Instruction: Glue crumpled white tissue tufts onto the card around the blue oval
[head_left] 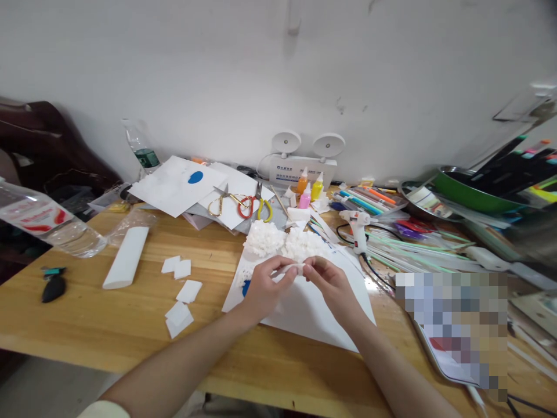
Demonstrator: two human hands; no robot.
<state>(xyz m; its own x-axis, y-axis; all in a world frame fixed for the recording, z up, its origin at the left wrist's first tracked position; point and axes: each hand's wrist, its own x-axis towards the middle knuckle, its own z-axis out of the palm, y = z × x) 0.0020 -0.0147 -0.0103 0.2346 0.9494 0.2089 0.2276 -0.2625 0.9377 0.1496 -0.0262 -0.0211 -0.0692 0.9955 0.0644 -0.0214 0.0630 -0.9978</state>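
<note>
My left hand (264,286) and my right hand (331,283) meet over a white sheet of paper (313,313) on the wooden table (108,325). Both pinch a small white piece of tissue (292,268) between their fingertips. Just beyond them two fluffy white tissue clumps (285,241) rest on the sheet. A blue patch (246,287) shows on the paper beside my left hand.
Small white paper squares (180,290) and a white strip (126,256) lie to the left. Scissors (243,204), paint bottles (310,190), a glue gun (357,229), pens (369,200), plastic bottles (47,223) and a green bowl (470,194) crowd the back and right.
</note>
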